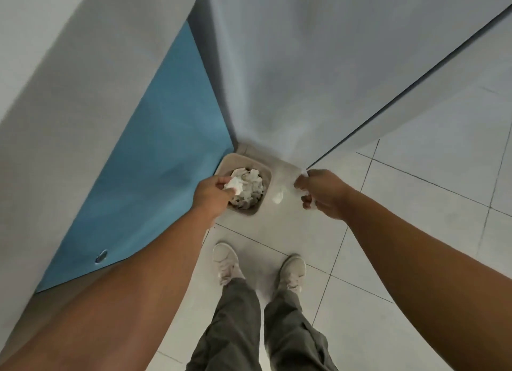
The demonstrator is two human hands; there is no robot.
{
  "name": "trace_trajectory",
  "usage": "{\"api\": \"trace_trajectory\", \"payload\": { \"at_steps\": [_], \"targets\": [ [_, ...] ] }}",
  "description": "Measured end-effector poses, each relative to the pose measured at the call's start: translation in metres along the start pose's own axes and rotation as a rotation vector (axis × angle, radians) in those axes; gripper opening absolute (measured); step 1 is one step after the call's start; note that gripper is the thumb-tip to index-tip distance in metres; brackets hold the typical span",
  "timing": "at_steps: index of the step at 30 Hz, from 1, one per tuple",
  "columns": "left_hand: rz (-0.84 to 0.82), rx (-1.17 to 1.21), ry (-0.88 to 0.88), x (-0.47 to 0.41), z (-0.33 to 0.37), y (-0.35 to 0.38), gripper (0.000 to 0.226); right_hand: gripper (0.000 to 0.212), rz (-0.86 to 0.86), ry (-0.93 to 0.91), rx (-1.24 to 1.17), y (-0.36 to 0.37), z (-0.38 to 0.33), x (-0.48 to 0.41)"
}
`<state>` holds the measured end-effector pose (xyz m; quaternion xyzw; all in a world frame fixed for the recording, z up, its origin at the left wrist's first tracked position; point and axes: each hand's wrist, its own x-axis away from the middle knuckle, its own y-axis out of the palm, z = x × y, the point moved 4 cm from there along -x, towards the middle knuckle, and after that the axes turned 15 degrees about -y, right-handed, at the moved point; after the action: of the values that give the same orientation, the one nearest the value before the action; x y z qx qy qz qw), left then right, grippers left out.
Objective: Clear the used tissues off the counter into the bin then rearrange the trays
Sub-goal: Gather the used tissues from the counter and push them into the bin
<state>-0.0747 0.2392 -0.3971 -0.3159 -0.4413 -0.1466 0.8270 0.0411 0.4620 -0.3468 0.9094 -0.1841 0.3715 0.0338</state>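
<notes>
The beige square plastic bin stood on the pale tiled floor in the corner between a blue panel and a grey wall, heaped with tissues. The left hand hung over its left rim, fingers clamped on a crumpled white tissue. The right hand, right of the bin, was curled round white tissue scraps. One loose white wad lay on the floor just beside the bin's right wall.

left hand pinches tissue wad; right hand clutches tissue

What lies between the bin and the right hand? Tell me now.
In the head view, one small white scrap, likely tissue, shows against floor tile between bin and right hand.
</notes>
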Motion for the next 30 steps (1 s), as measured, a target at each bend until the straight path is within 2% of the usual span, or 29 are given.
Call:
{"api": "trace_trajectory", "payload": {
  "at_steps": [3,5,9,12,16,21,24,27,30],
  "targets": [
    [0.105,0.004,-0.009,-0.049,-0.014,0.012,0.020,0.026,-0.024,-0.029,-0.017,0.008,0.035,-0.026],
    [0.142,-0.009,-0.020,-0.081,-0.025,0.024,0.020,0.030,-0.021,-0.033,-0.001,0.014,0.059,-0.041],
    [0.111,-0.006,-0.055,-0.126,-0.040,0.049,0.020,0.023,0.008,0.002,0.002,0.022,0.104,-0.065],
    [0.103,-0.018,-0.084,-0.148,-0.041,0.063,0.015,0.018,0.037,0.057,-0.115,0.027,0.131,-0.073],
    [0.023,-0.046,-0.117,-0.164,-0.045,0.078,0.044,0.018,0.043,0.089,-0.169,0.033,0.151,-0.081],
    [0.080,-0.304,-0.020,-0.164,-0.049,0.073,0.053,0.019,0.065,0.049,-0.193,0.041,0.147,-0.090],
    [0.081,-0.442,0.052,-0.158,-0.057,0.064,0.025,0.016,0.112,-0.060,-0.255,0.050,0.129,-0.098],
    [0.087,-0.356,-0.003,-0.153,-0.076,0.050,0.040,0.019,0.088,-0.159,-0.338,0.067,0.108,-0.110],
    [0.086,-0.251,-0.052,-0.152,-0.094,0.038,0.039,0.027,0.063,-0.221,-0.349,0.087,0.095,-0.127]
  ]
}}
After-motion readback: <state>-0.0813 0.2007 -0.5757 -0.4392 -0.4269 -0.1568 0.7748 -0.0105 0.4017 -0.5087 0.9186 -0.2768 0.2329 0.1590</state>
